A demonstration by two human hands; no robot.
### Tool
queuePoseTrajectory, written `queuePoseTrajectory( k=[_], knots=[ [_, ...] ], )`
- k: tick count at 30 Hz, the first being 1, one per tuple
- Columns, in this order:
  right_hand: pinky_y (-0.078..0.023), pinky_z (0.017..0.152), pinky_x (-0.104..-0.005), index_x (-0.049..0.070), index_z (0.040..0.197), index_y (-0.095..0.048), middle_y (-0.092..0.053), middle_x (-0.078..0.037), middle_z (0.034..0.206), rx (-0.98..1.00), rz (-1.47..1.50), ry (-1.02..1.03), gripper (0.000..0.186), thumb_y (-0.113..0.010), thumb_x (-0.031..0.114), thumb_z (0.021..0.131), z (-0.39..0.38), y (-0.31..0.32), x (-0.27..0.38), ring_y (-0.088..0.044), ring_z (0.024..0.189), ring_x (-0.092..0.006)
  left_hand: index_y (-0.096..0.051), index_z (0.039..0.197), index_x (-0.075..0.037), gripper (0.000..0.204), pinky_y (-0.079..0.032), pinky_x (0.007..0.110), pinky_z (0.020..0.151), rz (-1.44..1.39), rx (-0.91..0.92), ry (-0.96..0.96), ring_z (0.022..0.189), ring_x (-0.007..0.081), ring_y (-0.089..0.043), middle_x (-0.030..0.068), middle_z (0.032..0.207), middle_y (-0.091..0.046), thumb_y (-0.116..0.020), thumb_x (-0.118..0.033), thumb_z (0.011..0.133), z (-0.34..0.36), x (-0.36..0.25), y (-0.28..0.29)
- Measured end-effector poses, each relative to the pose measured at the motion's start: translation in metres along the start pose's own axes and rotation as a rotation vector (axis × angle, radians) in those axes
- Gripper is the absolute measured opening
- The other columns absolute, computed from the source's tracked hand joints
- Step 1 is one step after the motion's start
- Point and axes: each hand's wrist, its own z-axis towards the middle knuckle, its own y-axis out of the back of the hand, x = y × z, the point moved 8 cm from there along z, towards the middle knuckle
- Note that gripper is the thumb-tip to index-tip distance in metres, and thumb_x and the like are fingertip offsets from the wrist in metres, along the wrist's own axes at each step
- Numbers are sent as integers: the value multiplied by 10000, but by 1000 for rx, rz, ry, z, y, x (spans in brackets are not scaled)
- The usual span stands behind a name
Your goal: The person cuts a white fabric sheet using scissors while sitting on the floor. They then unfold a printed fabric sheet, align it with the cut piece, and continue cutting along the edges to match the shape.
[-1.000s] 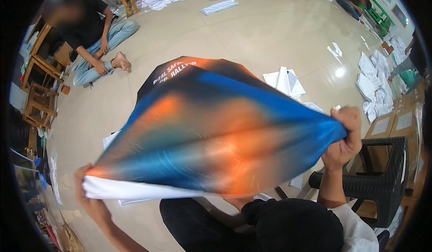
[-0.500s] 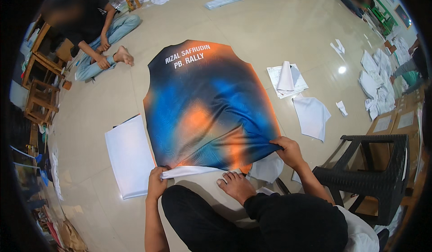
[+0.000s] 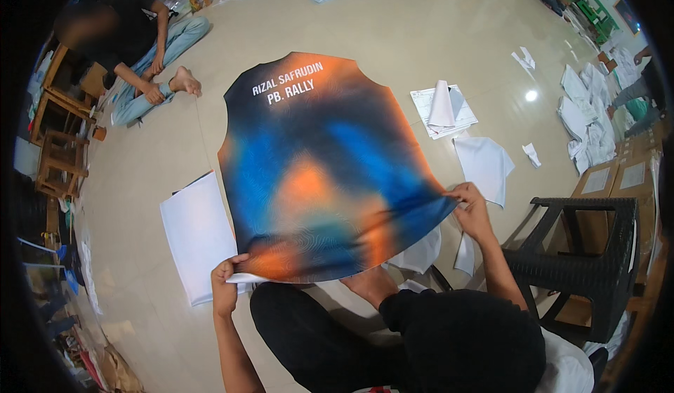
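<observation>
A printed jersey panel point(image 3: 309, 175) in black, blue and orange, with white lettering near its neck end, lies on the tiled floor before me. My left hand point(image 3: 225, 280) pinches its lower left corner, where a strip of the white underside shows. The lower right corner is gripped by my right hand point(image 3: 472, 210), lifted a little off the floor. Between the hands the bottom edge hangs in a shallow curve and covers the toes of my foot point(image 3: 372, 285).
White sheets point(image 3: 198, 238) lie left of the panel. To the right are papers with a folded piece point(image 3: 444, 108) and a white fabric piece point(image 3: 484, 168). A black plastic stool point(image 3: 576, 252) stands close at right, cartons point(image 3: 628, 175) behind it. Another person point(image 3: 133, 42) sits at far left.
Both hands have moved apart, the right one up and rightward, the left slightly leftward. The lower part of the panel is spread flatter, its creases fewer, and its edge now hides my toes.
</observation>
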Motion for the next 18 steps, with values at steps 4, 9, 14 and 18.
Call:
queuePoseTrajectory(
  k=[4, 9, 14, 18],
  knots=[
    [-503, 1059, -353, 9, 1126, -778, -718, -114, 1251, -95, 383, 67, 343, -584, -96, 863, -2, 27, 41, -651, 1240, -226, -349, 767, -160, 325, -452, 459, 1153, -53, -161, -167, 1107, 282, -685, 128, 923, -756, -411, 135, 888, -26, -21, 26],
    [-455, 1170, -448, -29, 1108, -746, -750, -175, 1226, -199, 544, 134, 212, -687, 168, 1057, -25, 48, 56, -680, 1236, -295, -381, 807, -172, 309, -452, 452, 1162, -187, -298, -297, 918, 217, -660, 47, 745, -618, -520, 19, 1008, -67, -36, 35],
    [-465, 1168, -549, -9, 1063, -724, -752, -167, 1071, -219, 591, 289, 269, -715, 260, 1047, -52, 73, 83, -721, 1079, -314, -409, 936, -172, 236, -518, 367, 1050, -425, -367, -382, 786, 169, -608, 20, 692, -551, -554, -61, 1085, -115, -82, 34],
    [-532, 1050, -441, -20, 1118, -693, -724, -141, 1049, -240, 668, 205, 268, -694, 244, 1069, -34, 85, 97, -714, 995, -252, -445, 1015, -147, 173, -503, 296, 786, -448, -331, -499, 706, 135, -543, 1, 681, -516, -587, -144, 1114, -110, -105, 64]
  ],
)
